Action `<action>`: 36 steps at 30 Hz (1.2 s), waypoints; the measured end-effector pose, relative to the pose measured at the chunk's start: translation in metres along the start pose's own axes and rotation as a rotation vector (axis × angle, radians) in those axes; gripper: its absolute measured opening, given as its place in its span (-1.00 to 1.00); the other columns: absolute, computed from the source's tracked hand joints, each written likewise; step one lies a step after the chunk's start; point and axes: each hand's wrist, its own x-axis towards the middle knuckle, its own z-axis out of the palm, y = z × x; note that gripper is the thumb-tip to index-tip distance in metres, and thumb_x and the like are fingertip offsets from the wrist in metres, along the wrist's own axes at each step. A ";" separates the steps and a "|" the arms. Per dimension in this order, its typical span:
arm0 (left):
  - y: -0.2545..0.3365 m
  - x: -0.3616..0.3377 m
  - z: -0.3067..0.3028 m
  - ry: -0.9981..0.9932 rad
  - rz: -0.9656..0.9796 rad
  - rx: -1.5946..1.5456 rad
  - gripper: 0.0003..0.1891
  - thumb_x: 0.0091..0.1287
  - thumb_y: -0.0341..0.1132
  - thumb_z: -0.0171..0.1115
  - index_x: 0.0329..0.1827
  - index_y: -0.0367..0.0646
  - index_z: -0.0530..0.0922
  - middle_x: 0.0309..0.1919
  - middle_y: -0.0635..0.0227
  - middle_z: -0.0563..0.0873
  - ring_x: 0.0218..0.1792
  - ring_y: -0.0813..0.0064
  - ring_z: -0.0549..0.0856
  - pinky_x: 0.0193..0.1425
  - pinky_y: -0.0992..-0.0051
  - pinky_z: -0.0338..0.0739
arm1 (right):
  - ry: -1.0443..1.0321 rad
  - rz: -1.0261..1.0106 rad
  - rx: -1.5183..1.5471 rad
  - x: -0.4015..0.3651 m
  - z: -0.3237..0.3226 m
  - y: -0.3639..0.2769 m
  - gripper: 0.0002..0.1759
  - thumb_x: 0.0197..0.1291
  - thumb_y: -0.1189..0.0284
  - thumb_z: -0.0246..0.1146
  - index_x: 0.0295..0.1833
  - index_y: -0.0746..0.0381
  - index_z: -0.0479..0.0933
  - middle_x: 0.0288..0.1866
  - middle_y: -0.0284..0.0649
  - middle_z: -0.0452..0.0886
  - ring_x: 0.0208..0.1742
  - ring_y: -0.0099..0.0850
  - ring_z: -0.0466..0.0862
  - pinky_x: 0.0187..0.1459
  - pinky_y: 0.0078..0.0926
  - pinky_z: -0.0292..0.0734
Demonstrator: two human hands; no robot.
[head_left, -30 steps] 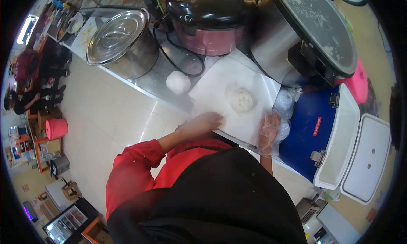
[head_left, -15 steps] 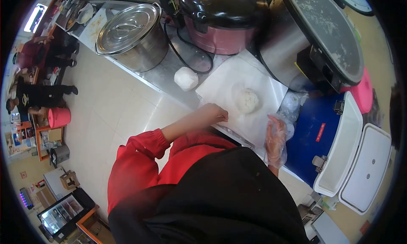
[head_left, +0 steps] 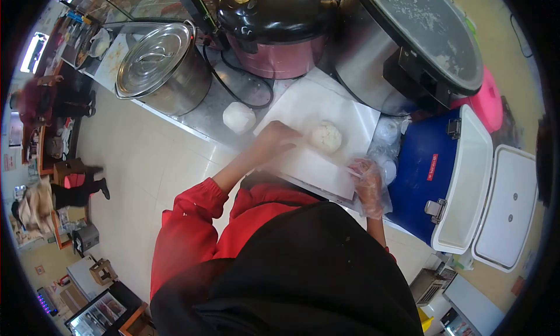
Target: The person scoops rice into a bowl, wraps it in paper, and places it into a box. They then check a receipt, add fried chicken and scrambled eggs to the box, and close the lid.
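Note:
A round ball of white rice (head_left: 326,136) lies on a white sheet (head_left: 309,105) spread on the steel counter. My left hand (head_left: 273,136) rests on the sheet just left of the ball, fingers curled toward it; whether it touches the ball I cannot tell. My right hand (head_left: 370,181), in a clear plastic glove, is at the sheet's near right corner and seems to pinch its edge.
A lidded steel pot (head_left: 160,65), a pink rice cooker (head_left: 277,27) and a big steel cooker (head_left: 408,44) stand behind the sheet. A white wrapped lump (head_left: 238,116) lies on the counter. An open blue cooler (head_left: 452,172) stands at right. People are far left.
My left hand has slid forward from the sheet's near edge to beside the rice ball. My gloved right hand has shifted to the sheet's right corner.

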 end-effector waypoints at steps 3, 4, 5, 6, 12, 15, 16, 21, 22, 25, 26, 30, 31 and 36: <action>-0.028 -0.022 0.004 -0.091 -0.069 -0.056 -0.75 0.09 -0.46 0.27 -0.12 -0.12 0.62 -0.17 0.29 0.67 -0.20 0.22 0.59 -0.02 0.35 0.46 | 0.095 0.063 0.264 0.000 -0.009 -0.012 -0.59 -0.17 0.49 0.26 -0.07 0.17 0.56 0.04 -0.13 0.50 0.12 -0.16 0.43 0.16 -0.27 0.32; -0.016 -0.024 -0.003 -0.163 -0.169 -0.009 -0.72 0.04 -0.51 0.27 -0.14 -0.13 0.63 -0.18 0.32 0.68 -0.18 0.22 0.58 0.02 0.35 0.44 | 0.127 0.038 0.277 -0.004 -0.010 -0.016 -0.60 -0.19 0.51 0.25 -0.10 0.17 0.58 0.04 -0.14 0.50 0.11 -0.15 0.44 0.15 -0.27 0.34; -0.009 -0.029 -0.007 -0.135 -0.152 -0.034 -0.72 0.02 -0.51 0.27 -0.15 -0.12 0.63 -0.20 0.33 0.69 -0.17 0.23 0.58 0.03 0.35 0.44 | 0.158 0.012 0.290 -0.009 -0.011 -0.020 -0.62 -0.21 0.52 0.24 -0.13 0.16 0.59 0.03 -0.15 0.51 0.09 -0.15 0.45 0.13 -0.26 0.35; -0.004 -0.035 -0.012 -0.106 -0.137 -0.060 -0.71 0.01 -0.52 0.27 -0.16 -0.12 0.64 -0.22 0.33 0.69 -0.16 0.23 0.58 0.03 0.35 0.44 | 0.157 -0.070 0.194 -0.014 -0.009 -0.020 -0.61 -0.24 0.53 0.24 -0.15 0.16 0.60 0.03 -0.16 0.51 0.07 -0.15 0.46 0.11 -0.26 0.36; 0.002 -0.056 -0.027 -0.118 -0.180 -0.047 -0.76 0.07 -0.51 0.27 -0.18 -0.10 0.66 -0.27 0.33 0.70 -0.18 0.32 0.60 0.00 0.37 0.44 | 0.093 -0.031 0.085 -0.027 0.015 -0.019 -0.69 -0.15 0.54 0.25 -0.17 0.18 0.59 -0.10 -0.17 0.55 -0.03 -0.15 0.49 -0.01 -0.24 0.41; -0.007 -0.044 -0.016 0.041 -0.275 -0.108 -0.85 0.20 -0.38 0.24 -0.19 -0.14 0.65 -0.30 0.26 0.70 -0.26 0.36 0.62 -0.10 0.47 0.47 | 0.139 0.240 0.375 -0.016 0.022 -0.020 -0.82 0.10 0.43 0.21 -0.17 0.21 0.58 -0.29 -0.16 0.56 -0.17 -0.21 0.53 -0.08 -0.29 0.42; -0.019 -0.043 -0.004 0.123 -0.381 -0.192 -0.86 0.23 -0.35 0.22 -0.23 -0.18 0.64 -0.36 0.22 0.68 -0.33 0.37 0.62 -0.18 0.48 0.46 | 0.155 0.404 0.587 -0.011 0.025 -0.024 -0.80 0.17 0.35 0.17 -0.17 0.23 0.57 -0.34 -0.15 0.55 -0.22 -0.23 0.54 -0.10 -0.30 0.42; -0.021 -0.019 0.018 0.261 -0.520 -0.006 -0.71 0.30 -0.23 0.13 -0.46 -0.31 0.54 -0.68 0.06 0.52 -0.65 0.35 0.56 -0.51 0.43 0.37 | 0.076 0.706 0.583 0.020 0.030 -0.024 -0.58 0.31 0.14 0.03 -0.18 0.32 0.54 -0.43 -0.11 0.54 -0.32 -0.27 0.54 -0.16 -0.35 0.44; -0.021 -0.016 0.022 0.276 -0.495 0.035 -0.69 0.30 -0.24 0.13 -0.50 -0.32 0.51 -0.72 0.07 0.47 -0.68 0.33 0.53 -0.54 0.39 0.34 | 0.028 0.711 0.459 0.025 0.025 -0.029 -0.57 0.31 0.14 0.03 -0.18 0.34 0.53 -0.42 -0.09 0.56 -0.30 -0.25 0.55 -0.16 -0.33 0.44; -0.021 -0.015 0.030 0.280 -0.455 0.155 -0.72 0.30 -0.29 0.11 -0.51 -0.33 0.48 -0.77 0.08 0.40 -0.70 0.28 0.51 -0.56 0.32 0.31 | 0.052 0.583 0.120 0.021 0.048 -0.006 -0.60 0.31 0.20 0.00 -0.15 0.34 0.52 -0.30 -0.02 0.58 -0.19 -0.14 0.57 -0.12 -0.26 0.43; -0.020 -0.015 0.028 0.248 -0.464 0.197 -0.78 0.29 -0.33 0.11 -0.44 -0.32 0.50 -0.74 0.09 0.44 -0.66 0.27 0.53 -0.53 0.33 0.34 | 0.085 0.515 0.013 0.019 0.058 0.002 -0.63 0.32 0.23 -0.02 -0.13 0.33 0.52 -0.24 0.00 0.58 -0.15 -0.10 0.57 -0.09 -0.23 0.43; -0.027 -0.024 0.031 0.460 -0.521 0.070 -0.80 0.24 -0.51 0.08 -0.08 -0.27 0.46 -0.49 0.13 0.57 -0.45 0.23 0.59 -0.36 0.35 0.43 | 0.392 0.232 0.030 0.025 0.023 -0.047 -0.64 0.27 0.35 -0.01 0.14 0.24 0.39 0.11 -0.01 0.45 0.15 -0.07 0.44 0.15 -0.19 0.33; -0.017 -0.022 0.025 0.491 -0.444 0.178 -0.75 0.22 -0.54 0.07 -0.02 -0.26 0.41 -0.43 0.15 0.57 -0.39 0.22 0.59 -0.30 0.36 0.44 | 0.348 0.066 0.034 0.017 0.018 -0.054 -0.59 0.26 0.38 -0.01 0.21 0.23 0.32 0.20 -0.02 0.39 0.23 -0.09 0.37 0.23 -0.19 0.26; 0.040 -0.049 0.010 0.361 -0.466 -0.012 -0.68 0.22 -0.59 0.06 0.04 -0.31 0.33 -0.22 0.18 0.58 -0.18 0.26 0.59 -0.02 0.43 0.43 | -0.087 -0.243 -0.158 0.037 0.037 -0.090 -0.37 0.24 0.39 0.03 0.40 0.27 0.06 0.43 -0.07 0.10 0.46 -0.20 0.06 0.42 -0.14 -0.09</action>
